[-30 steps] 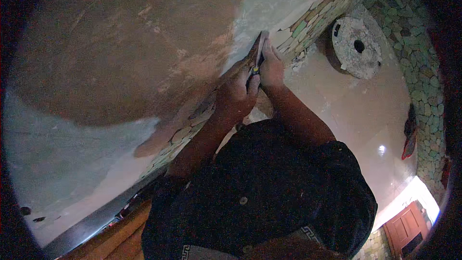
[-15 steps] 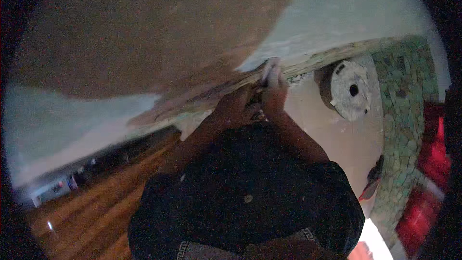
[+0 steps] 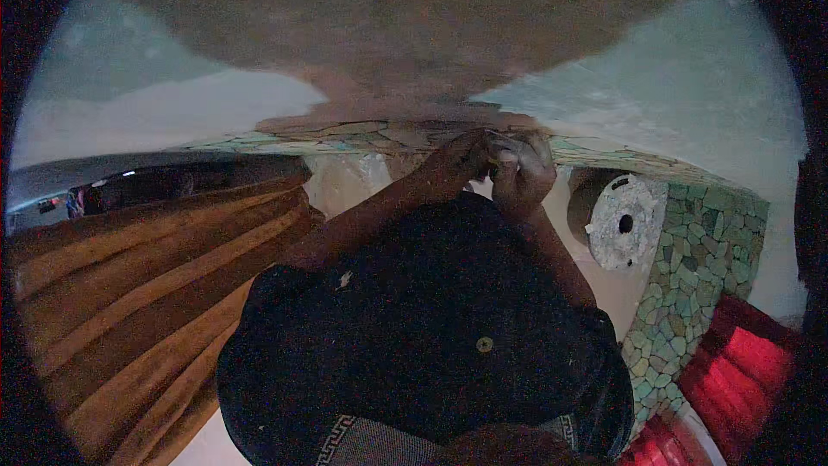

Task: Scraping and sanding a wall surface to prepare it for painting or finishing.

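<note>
My left hand [image 3: 466, 155] and my right hand [image 3: 526, 173] meet in front of my chest, close to the wall [image 3: 388, 26]. Both have curled fingers, the right thumb bent in toward the left fingertips. Anything small between them is lost in the dim, grainy picture. Behind the hands runs a band of stone-pattern covering [image 3: 371, 131] along the lower wall. Above it the wall shows a large brown patch between pale areas.
To the left hangs a brown curtain [image 3: 164, 267]. On the right is a round, whitish, spool-like drum [image 3: 608, 237] with a dark centre hole, beside green stone-pattern covering [image 3: 690, 267]. Red cloth [image 3: 742, 354] lies or hangs at lower right.
The view has swung so the wall now runs level instead of slanting. My right hand, earlier stretched up toward the wall, is now curled beside the left.
</note>
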### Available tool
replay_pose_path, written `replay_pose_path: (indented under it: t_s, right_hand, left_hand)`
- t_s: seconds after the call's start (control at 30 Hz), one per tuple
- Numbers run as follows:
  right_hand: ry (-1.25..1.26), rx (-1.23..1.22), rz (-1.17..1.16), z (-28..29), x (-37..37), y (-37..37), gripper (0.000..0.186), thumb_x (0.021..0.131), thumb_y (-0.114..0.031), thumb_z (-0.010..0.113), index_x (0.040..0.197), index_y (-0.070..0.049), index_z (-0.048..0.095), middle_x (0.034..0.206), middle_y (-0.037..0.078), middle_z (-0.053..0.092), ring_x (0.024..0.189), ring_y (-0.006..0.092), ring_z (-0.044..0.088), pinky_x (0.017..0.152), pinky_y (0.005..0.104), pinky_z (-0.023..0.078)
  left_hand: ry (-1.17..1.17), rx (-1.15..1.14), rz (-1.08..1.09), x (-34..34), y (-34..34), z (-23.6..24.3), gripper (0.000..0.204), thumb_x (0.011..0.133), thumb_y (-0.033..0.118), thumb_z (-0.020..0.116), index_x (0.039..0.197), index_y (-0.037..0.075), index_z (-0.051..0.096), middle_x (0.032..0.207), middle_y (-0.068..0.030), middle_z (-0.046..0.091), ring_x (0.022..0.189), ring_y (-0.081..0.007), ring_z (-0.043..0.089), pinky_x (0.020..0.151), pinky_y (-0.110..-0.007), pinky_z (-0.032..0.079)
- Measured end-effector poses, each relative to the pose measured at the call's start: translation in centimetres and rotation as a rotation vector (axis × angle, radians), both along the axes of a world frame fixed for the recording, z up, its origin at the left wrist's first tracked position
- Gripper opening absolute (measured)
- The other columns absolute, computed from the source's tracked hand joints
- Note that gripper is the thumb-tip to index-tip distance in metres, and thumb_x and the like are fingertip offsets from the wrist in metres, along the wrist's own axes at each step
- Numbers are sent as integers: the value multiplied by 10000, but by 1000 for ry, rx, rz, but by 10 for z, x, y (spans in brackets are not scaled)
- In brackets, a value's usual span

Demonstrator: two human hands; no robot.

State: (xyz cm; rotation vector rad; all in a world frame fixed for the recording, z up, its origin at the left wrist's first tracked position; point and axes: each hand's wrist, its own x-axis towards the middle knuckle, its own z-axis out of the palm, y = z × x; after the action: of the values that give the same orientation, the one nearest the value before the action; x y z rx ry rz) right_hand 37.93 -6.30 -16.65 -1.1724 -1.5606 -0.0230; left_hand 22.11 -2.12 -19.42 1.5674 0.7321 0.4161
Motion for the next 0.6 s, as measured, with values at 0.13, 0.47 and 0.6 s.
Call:
replay_pose_path:
  t_s: [0.13,0.47,0.6]
  right_hand:
    - [58,79,44,4,-28,8,151,896,-128,645,934,13,606,898,161,603,813,312,587,752,455,484]
    - [141,-93,-114,33,-53,-7,232,897,-170,615,871,51,683,936,186,632,855,306,580,763,412,452]
    - [255,-190,-109,37,-49,-17,249,928,-168,577,857,54,663,951,175,616,844,287,578,754,405,454]
  left_hand:
    - [-234,-414,8,-15,-5,-10,455,1046,356,438,1376,43,441,1195,-227,571,1085,-297,605,914,-418,521]
    - [-475,-349,-88,-28,-12,-1,599,985,306,580,1438,27,304,1293,-157,520,1206,-256,512,1031,-411,429]
    - [-542,-54,-108,-14,-20,-12,636,929,251,669,1418,25,330,1276,-140,533,1215,-247,508,1041,-410,414]
